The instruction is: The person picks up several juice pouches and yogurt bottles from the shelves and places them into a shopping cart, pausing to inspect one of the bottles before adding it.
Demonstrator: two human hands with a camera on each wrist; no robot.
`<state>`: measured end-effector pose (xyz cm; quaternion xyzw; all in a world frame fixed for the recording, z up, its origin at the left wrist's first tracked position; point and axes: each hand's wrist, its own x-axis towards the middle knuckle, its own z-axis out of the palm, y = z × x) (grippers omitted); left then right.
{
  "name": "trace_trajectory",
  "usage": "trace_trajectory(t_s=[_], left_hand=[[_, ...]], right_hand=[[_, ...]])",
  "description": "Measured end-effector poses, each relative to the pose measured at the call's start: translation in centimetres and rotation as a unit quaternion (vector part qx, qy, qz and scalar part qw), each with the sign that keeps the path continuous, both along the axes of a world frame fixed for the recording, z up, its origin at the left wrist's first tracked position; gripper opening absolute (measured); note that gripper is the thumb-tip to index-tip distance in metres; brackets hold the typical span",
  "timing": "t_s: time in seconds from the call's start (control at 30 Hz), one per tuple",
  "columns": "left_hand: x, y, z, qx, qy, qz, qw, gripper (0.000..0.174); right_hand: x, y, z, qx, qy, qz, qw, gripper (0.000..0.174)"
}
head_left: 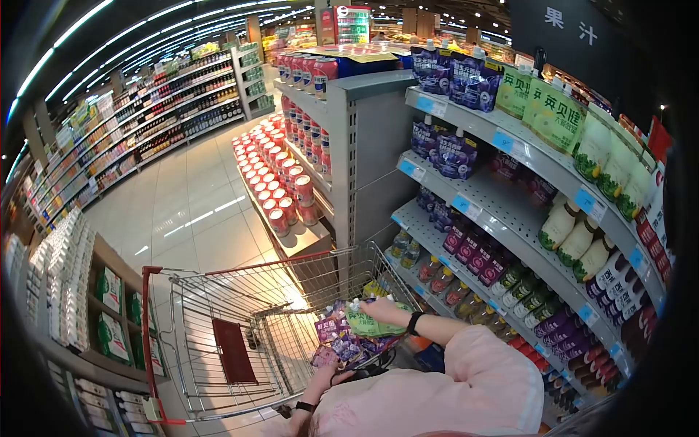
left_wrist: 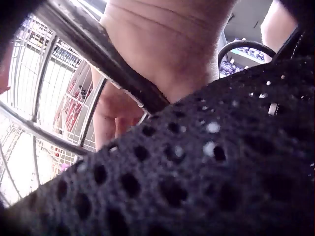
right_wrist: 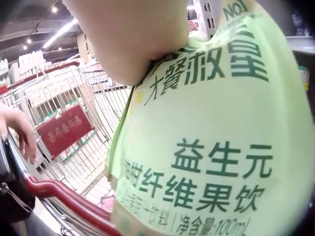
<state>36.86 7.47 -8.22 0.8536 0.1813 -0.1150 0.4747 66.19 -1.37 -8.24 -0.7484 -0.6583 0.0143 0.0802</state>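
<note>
My right hand (head_left: pixel 387 312) grips a light green drink pouch (head_left: pixel 375 325) by its top, over the near end of the wire shopping cart (head_left: pixel 280 291). In the right wrist view the pouch (right_wrist: pixel 206 132) fills much of the picture, its printed front towards the camera. Purple drink pouches (head_left: pixel 342 329) lie below and beside it. My left hand (head_left: pixel 324 371) rests at the cart's near rim, its fingers (right_wrist: pixel 27 140) hanging loosely inside. In the left wrist view, perforated black fabric (left_wrist: pixel 197 162) hides part of that hand.
Shelves (head_left: pixel 502 138) of pouches and bottles rise close on the right. Red-and-white cans (head_left: pixel 269 175) stand stacked beyond the cart. To the left is a low display (head_left: pixel 109 291) with white bottles on top; an aisle floor (head_left: pixel 167 211) runs between.
</note>
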Motion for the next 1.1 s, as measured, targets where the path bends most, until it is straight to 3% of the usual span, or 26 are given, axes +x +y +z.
trace_trajectory(t_s=[0.07,0.17,0.23,0.4,0.5,0.53,0.67,0.7,0.77,0.9,1.03,1.07,1.1], left_hand=[[0.5,0.3,-0.8,0.024,0.014,-0.021,0.999,0.066],[0.1,0.0,-1.8,0.067,-0.054,0.013,0.996,0.066],[0.1,0.1,-3.5,0.050,-0.067,0.011,0.996,0.069],[0.4,-0.1,-2.2,0.072,-0.066,0.017,0.995,0.066],[0.2,-0.2,-1.9,0.081,-0.048,0.029,0.995,0.065],[0.3,-0.1,-1.9,0.089,-0.051,0.025,0.994,0.064],[0.4,-0.3,-1.0,0.077,-0.068,0.035,0.994,0.061],[0.5,-0.3,-1.0,0.083,-0.061,0.026,0.994,0.060],[0.4,-0.1,-1.8,0.081,-0.031,0.017,0.996,0.059],[0.5,-0.3,-1.1,0.112,-0.080,0.016,0.990,0.072],[0.7,-0.2,-0.2,0.077,-0.002,0.029,0.997,0.077],[1.0,-0.2,0.4,0.060,0.030,0.030,0.997,0.075],[1.3,-0.4,1.4,0.060,0.039,0.049,0.996,0.057]], right_hand=[[0.0,0.6,-1.3,-0.002,-0.001,-0.003,1.000,0.017],[0.5,1.6,-2.1,0.013,0.031,-0.001,0.999,0.020],[0.5,1.9,-3.1,0.030,0.005,0.014,0.999,0.024],[-1.2,1.1,-6.3,0.006,-0.102,-0.004,0.995,0.026],[-1.8,-0.4,-7.1,-0.041,-0.001,0.050,0.998,0.015],[-2.2,-0.9,-6.5,-0.129,0.030,0.012,0.991,0.025],[-1.6,-1.2,-10.9,-0.153,0.205,-0.109,0.961,0.057],[-0.2,-1.5,-15.3,-0.084,0.041,0.032,0.995,0.019],[-1.1,-1.8,-10.3,-0.081,-0.005,0.044,0.996,0.014],[-1.1,-1.9,-10.3,-0.066,0.021,-0.011,0.998,0.012],[-1.2,-1.4,-10.7,-0.143,0.036,-0.030,0.989,0.019],[-1.2,-1.4,-10.8,-0.146,0.033,-0.024,0.988,0.020],[-1.3,-1.4,-10.4,-0.147,0.029,-0.018,0.989,0.021]])
